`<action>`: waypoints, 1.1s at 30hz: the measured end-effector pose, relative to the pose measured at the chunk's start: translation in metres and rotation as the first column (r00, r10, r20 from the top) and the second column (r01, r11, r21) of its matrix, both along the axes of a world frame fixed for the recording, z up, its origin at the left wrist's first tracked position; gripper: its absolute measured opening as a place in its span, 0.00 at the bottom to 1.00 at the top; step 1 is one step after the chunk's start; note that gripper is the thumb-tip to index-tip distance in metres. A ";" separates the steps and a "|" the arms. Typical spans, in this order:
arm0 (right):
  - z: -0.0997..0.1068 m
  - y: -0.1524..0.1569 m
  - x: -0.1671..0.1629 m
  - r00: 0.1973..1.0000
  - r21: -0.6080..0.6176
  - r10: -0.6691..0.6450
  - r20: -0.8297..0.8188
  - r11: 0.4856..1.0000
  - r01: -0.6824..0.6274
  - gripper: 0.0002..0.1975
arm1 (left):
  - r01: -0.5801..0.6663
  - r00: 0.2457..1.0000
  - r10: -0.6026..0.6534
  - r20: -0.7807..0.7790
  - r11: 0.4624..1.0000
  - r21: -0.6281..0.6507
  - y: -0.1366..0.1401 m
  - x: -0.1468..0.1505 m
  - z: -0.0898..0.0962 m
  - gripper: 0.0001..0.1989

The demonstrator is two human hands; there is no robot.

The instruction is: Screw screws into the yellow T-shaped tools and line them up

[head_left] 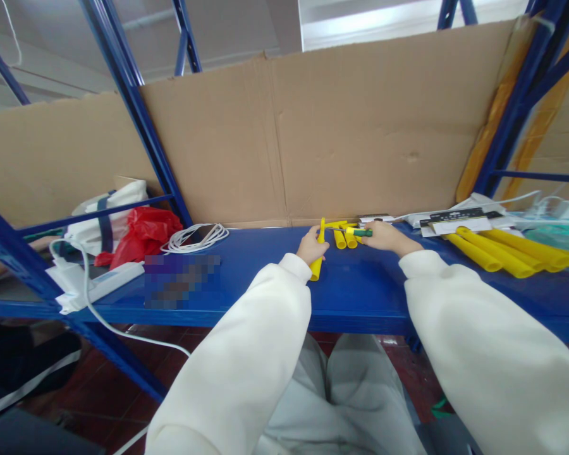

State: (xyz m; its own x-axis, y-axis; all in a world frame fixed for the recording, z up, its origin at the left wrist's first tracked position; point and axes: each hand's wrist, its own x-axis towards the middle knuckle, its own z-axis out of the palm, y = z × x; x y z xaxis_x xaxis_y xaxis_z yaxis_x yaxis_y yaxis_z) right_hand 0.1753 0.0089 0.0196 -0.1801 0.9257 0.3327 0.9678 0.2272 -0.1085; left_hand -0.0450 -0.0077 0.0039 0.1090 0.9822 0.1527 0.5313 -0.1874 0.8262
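White-sleeved left hand grips an upright yellow plastic tube; right hand grips a green-handled tool that may slip off the tube.

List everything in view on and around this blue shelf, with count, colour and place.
yellow tube: one, yellow, held upright in the left hand
short yellow pieces: a few, exact count unclear, yellow, shelf centre between the hands
green-handled tool: one, green, in the right hand
long yellow tubes: several, yellow, shelf right
printed cards: a few, white and black, behind the long tubes
coiled cable: one, white, shelf left of centre
red bag: one, red, shelf left
power strip: one, white, shelf far left
cardboard sheet: one, brown, behind the shelf
shelf: one, blue
left hand: grip closed on the yellow tube
right hand: grip closed on the green-handled tool
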 end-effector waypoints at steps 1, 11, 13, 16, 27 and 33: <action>0.000 0.000 0.000 1.000 0.013 -0.013 0.009 1.000 0.013 0.11 | -0.001 1.000 0.001 -0.004 1.000 -0.002 0.000 0.000 0.000 0.34; 0.001 -0.002 -0.001 0.999 -0.010 -0.046 0.003 0.999 0.046 0.16 | -0.018 1.000 0.018 -0.018 1.000 -0.009 -0.002 0.001 0.002 0.35; 0.001 -0.002 -0.001 0.999 -0.043 -0.039 -0.007 0.998 0.039 0.13 | -0.016 1.000 0.016 -0.016 1.000 -0.009 -0.002 0.001 0.002 0.35; 0.000 0.000 0.000 0.999 -0.022 -0.040 -0.005 0.999 0.040 0.11 | -0.013 1.000 0.013 -0.013 1.000 -0.006 -0.001 0.001 0.001 0.34; -0.001 0.001 0.002 0.999 -0.007 -0.042 -0.027 0.999 0.042 0.13 | -0.011 1.000 0.011 0.000 1.000 -0.005 -0.001 0.000 0.001 0.35; -0.001 -0.001 0.001 0.998 0.000 -0.056 -0.015 0.998 0.056 0.15 | -0.002 1.000 0.002 -0.007 1.000 0.004 -0.002 0.000 0.002 0.35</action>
State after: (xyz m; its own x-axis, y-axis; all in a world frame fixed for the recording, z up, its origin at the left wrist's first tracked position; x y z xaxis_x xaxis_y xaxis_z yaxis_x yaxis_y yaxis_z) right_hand 0.1762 0.0080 0.0183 -0.1234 0.9338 0.3357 0.9772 0.1732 -0.1226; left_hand -0.0448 -0.0099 0.0062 0.1081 0.9818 0.1560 0.5373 -0.1897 0.8218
